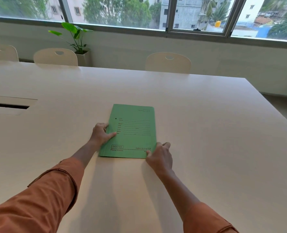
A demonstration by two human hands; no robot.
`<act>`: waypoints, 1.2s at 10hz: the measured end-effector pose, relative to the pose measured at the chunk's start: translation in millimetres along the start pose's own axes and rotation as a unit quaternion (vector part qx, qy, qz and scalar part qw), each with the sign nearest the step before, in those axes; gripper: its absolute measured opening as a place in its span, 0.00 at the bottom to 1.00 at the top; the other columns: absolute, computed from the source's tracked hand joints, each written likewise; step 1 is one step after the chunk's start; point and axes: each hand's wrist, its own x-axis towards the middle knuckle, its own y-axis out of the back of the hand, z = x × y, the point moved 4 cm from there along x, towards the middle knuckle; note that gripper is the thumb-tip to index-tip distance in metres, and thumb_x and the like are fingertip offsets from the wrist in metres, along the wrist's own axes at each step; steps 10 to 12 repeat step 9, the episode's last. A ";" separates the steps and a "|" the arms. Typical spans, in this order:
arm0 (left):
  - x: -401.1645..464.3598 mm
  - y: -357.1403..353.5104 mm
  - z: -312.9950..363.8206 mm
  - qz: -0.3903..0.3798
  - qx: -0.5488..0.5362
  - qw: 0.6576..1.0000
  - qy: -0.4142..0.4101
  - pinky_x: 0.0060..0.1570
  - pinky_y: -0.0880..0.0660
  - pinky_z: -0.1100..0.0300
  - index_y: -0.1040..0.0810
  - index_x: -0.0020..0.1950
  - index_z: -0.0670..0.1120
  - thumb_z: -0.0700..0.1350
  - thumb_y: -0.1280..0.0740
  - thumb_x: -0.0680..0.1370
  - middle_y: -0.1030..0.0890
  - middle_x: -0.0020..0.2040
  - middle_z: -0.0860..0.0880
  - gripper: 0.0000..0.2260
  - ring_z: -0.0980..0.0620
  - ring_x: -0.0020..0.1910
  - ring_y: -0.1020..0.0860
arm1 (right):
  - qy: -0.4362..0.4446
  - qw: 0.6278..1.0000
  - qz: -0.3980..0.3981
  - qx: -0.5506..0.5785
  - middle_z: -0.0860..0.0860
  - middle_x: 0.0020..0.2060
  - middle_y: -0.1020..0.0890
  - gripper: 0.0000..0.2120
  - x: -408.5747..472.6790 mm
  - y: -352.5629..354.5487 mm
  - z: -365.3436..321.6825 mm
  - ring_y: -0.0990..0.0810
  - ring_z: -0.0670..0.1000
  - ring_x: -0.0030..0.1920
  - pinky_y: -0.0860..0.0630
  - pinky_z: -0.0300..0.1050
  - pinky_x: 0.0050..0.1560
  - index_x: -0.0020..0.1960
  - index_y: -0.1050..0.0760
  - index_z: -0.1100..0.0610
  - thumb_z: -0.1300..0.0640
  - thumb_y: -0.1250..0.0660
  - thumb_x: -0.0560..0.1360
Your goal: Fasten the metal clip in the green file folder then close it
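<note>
The green file folder [132, 132] lies closed and flat on the white table [206, 132], its printed cover facing up. My left hand [101, 134] grips the folder's left spine edge, thumb on top of the cover and fingers curled over the edge. At the near right corner my right hand [159, 157] pinches the cover, thumb on the printed face. The metal clip is hidden inside the folder.
A cable slot [8, 105] is cut into the table at the far left. White chairs [168, 63] stand along the far side, with a potted plant [77, 39] under the window. The table's right edge runs diagonally past [274, 111].
</note>
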 end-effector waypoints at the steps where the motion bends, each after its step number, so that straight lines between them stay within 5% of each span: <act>1: -5.4 -1.3 0.1 0.003 0.017 1.000 0.003 0.70 0.28 0.44 0.28 0.75 0.37 0.43 0.21 0.74 0.26 0.67 0.36 0.33 0.37 0.65 0.25 | 0.010 0.999 0.009 -0.051 0.55 0.55 0.29 0.20 -2.7 -0.1 -0.6 0.15 0.61 0.46 0.22 0.48 0.41 0.61 0.26 0.59 0.47 0.30 0.77; 4: -44.5 -20.4 -1.5 0.079 0.092 0.993 0.008 0.72 0.34 0.43 0.30 0.77 0.39 0.49 0.28 0.79 0.29 0.71 0.37 0.29 0.36 0.71 0.32 | 0.040 0.999 0.035 0.013 0.54 0.57 0.28 0.23 -15.7 5.2 14.1 0.16 0.59 0.46 0.20 0.50 0.43 0.66 0.28 0.58 0.46 0.30 0.78; 6: -72.9 -38.1 1.3 0.079 0.169 0.982 0.018 0.73 0.36 0.42 0.34 0.78 0.41 0.55 0.30 0.79 0.30 0.73 0.39 0.33 0.37 0.73 0.32 | 0.118 0.987 0.042 0.098 0.53 0.60 0.25 0.29 -29.0 22.1 48.4 0.18 0.55 0.55 0.18 0.48 0.58 0.74 0.30 0.61 0.52 0.27 0.77; 8: -90.4 -50.5 8.0 0.095 0.214 0.972 0.036 0.77 0.40 0.45 0.41 0.80 0.38 0.60 0.36 0.81 0.35 0.78 0.39 0.36 0.41 0.78 0.38 | 0.119 0.986 0.051 0.102 0.53 0.59 0.23 0.25 -29.2 58.5 93.1 0.19 0.55 0.58 0.20 0.53 0.62 0.73 0.27 0.60 0.51 0.29 0.79; 9: -101.9 -61.6 10.3 0.099 0.236 0.966 0.030 0.82 0.52 0.42 0.52 0.82 0.35 0.62 0.45 0.83 0.48 0.84 0.37 0.39 0.40 0.84 0.50 | 0.116 0.988 0.098 0.041 0.53 0.62 0.21 0.22 -32.6 78.2 111.7 0.21 0.56 0.64 0.24 0.53 0.64 0.71 0.25 0.58 0.49 0.33 0.81; 12: -101.9 -61.6 10.3 0.099 0.236 0.966 0.030 0.82 0.52 0.42 0.52 0.82 0.35 0.62 0.45 0.83 0.48 0.84 0.37 0.39 0.40 0.84 0.50 | 0.116 0.988 0.098 0.041 0.53 0.62 0.21 0.22 -32.6 78.2 111.7 0.21 0.56 0.64 0.24 0.53 0.64 0.71 0.25 0.58 0.49 0.33 0.81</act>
